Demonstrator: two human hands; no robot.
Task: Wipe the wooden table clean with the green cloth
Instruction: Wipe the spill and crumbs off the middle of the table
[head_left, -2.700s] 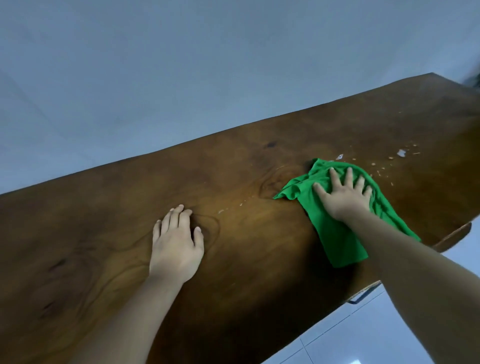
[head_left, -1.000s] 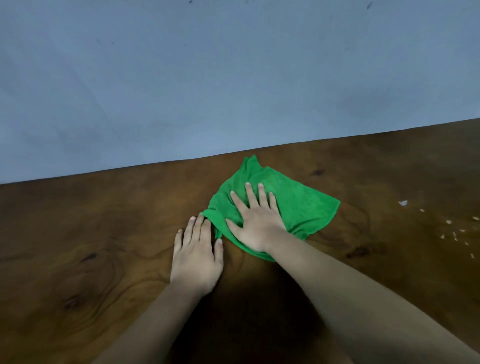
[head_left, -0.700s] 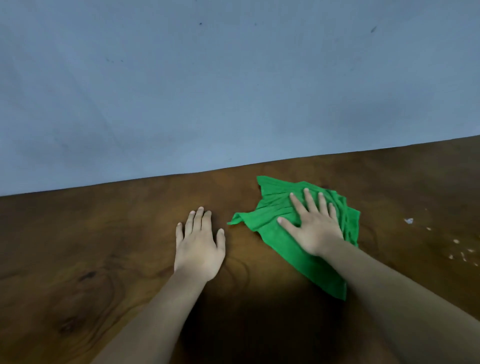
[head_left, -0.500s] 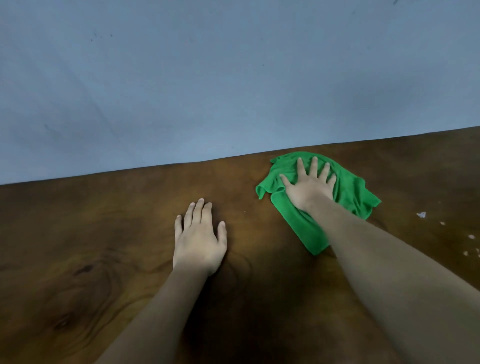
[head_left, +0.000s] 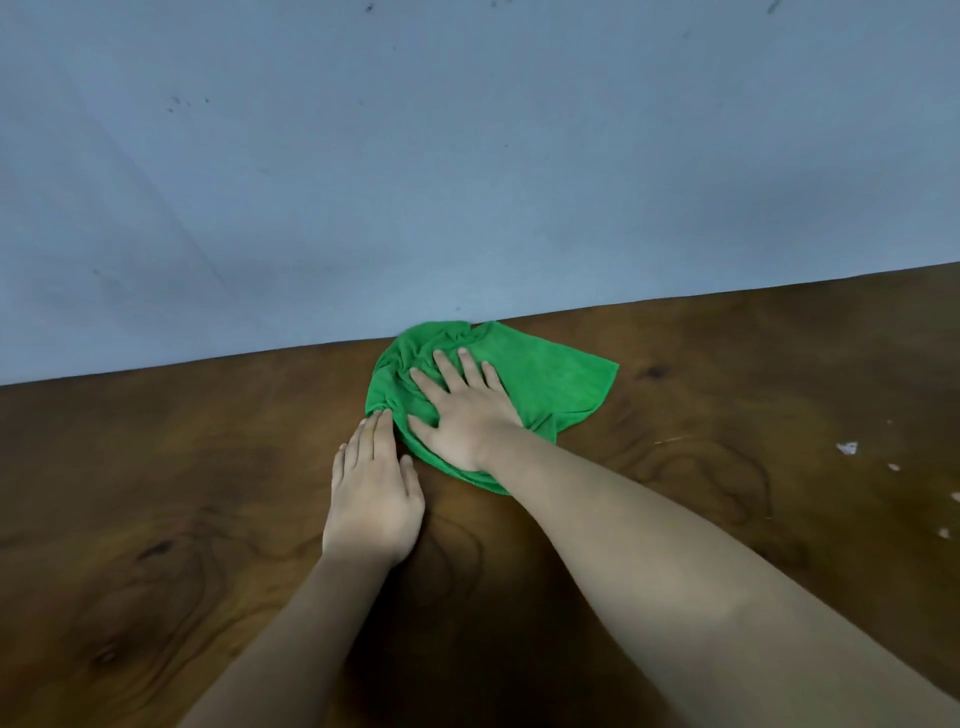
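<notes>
The pale blue wall (head_left: 467, 156) fills the upper half of my view; below it runs the wooden table (head_left: 156, 493), dark and heavily grained. The green cloth (head_left: 561, 374) lies at twelve o'clock, hard against the table's far edge by the wall; it is bunched on its nine o'clock side and flatter toward three. The right hand (head_left: 462, 415) lies flat on it, fingers straight and spread, pressing rather than gripping; the left hand (head_left: 371, 499) rests flat on bare wood at the cloth's seven o'clock, holding nothing, fingertips at the hem. White scraps (head_left: 848, 448) sit well apart at three o'clock. I judge the cloth light, soft and quick to ruck; a broad palm over its middle should drag it better than a pinched corner.
</notes>
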